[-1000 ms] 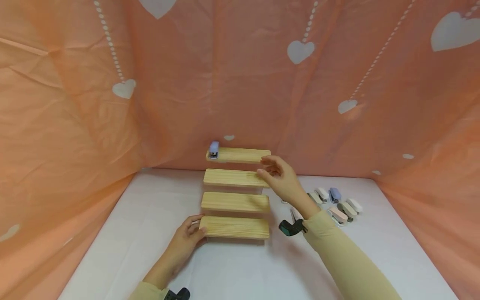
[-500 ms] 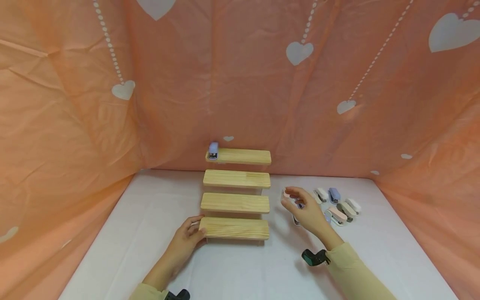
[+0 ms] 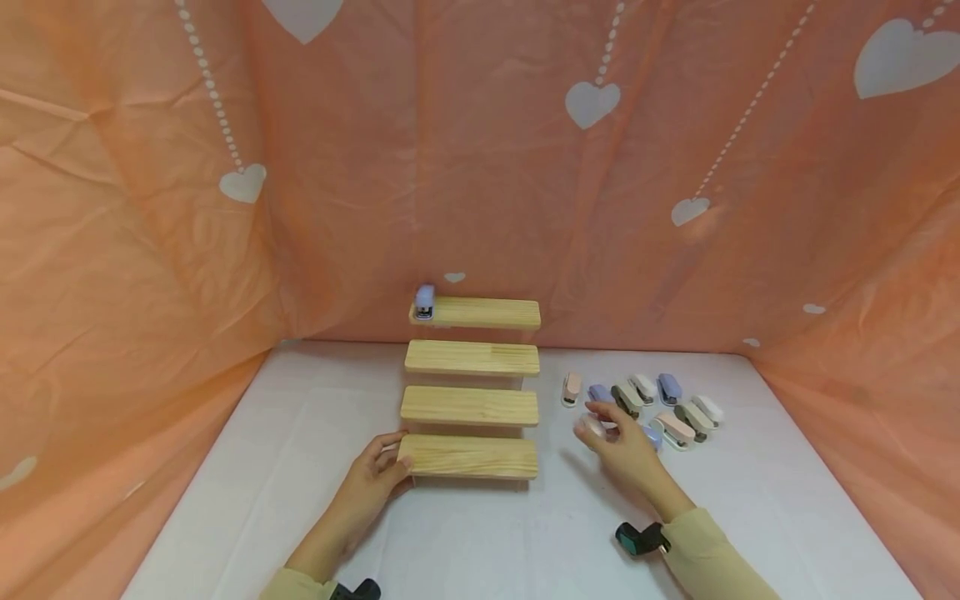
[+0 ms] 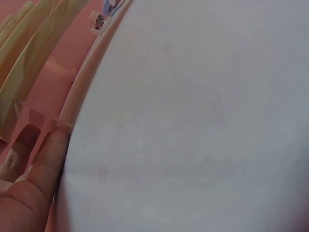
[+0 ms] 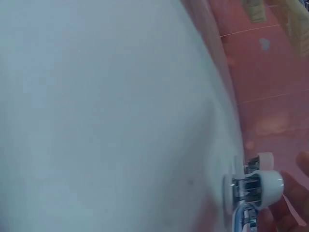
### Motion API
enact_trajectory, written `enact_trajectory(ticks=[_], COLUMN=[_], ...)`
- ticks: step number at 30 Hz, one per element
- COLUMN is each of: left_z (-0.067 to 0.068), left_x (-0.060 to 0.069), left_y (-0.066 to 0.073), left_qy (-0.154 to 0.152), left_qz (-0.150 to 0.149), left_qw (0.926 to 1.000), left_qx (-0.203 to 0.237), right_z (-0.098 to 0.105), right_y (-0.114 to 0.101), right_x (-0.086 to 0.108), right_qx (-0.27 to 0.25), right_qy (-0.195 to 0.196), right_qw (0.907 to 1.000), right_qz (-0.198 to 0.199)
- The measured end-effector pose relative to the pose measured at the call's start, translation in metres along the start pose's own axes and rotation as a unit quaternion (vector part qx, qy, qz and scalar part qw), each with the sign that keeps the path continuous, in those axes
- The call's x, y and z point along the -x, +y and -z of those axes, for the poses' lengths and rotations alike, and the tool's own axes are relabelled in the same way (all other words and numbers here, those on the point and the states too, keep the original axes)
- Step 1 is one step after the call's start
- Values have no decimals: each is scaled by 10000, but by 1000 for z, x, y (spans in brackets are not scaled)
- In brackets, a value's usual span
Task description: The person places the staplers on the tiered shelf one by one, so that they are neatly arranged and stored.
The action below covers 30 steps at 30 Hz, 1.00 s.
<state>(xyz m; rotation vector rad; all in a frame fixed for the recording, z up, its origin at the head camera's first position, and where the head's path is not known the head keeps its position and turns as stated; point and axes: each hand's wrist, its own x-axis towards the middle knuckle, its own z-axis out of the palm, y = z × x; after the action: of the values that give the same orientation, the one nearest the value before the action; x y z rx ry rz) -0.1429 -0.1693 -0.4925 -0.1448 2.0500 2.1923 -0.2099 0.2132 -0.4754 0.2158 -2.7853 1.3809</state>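
A tiered display stand (image 3: 470, 406) with wooden steps and clear supports stands on the table. My left hand (image 3: 375, 471) grips the left end of its lowest step, thumb on the wood; in the left wrist view its fingers (image 4: 48, 154) lie at a clear support. My right hand (image 3: 626, 450) is among mini staplers right of the stand. Its thumb and fingers close round a whitish stapler (image 3: 594, 426), white in the right wrist view (image 5: 270, 188) and partly hidden by the hand in the head view. A lilac stapler (image 3: 424, 302) stands at the top step's left end.
A pink stapler (image 3: 572, 389) stands nearest the stand. Behind and right of my right hand are several more, among them a blue one (image 3: 669, 388), a pink one (image 3: 674, 430) and a white one (image 3: 708, 408). An orange curtain (image 3: 480, 183) with hearts surrounds the white table (image 3: 322, 400).
My right hand has come down from beside the upper steps, past the pink stapler, to the whitish stapler nearer me. My left hand has stayed at the lowest step.
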Motion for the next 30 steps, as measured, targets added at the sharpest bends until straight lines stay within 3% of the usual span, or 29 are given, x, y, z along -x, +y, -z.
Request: enact_trajectory(ticks=[12, 30], left_z=[2, 0], left_x=[-2, -1], left_y=[-2, -1], left_qy=[-40, -11], left_qz=[61, 8], left_qw=[10000, 9999], left_qx=[-30, 111], right_z=[-4, -4], right_y=[8, 12], right_x=[6, 2], right_qx=[-9, -34], right_qy=[-38, -388], right_qw=[9999, 9980], right_qz=[-163, -491])
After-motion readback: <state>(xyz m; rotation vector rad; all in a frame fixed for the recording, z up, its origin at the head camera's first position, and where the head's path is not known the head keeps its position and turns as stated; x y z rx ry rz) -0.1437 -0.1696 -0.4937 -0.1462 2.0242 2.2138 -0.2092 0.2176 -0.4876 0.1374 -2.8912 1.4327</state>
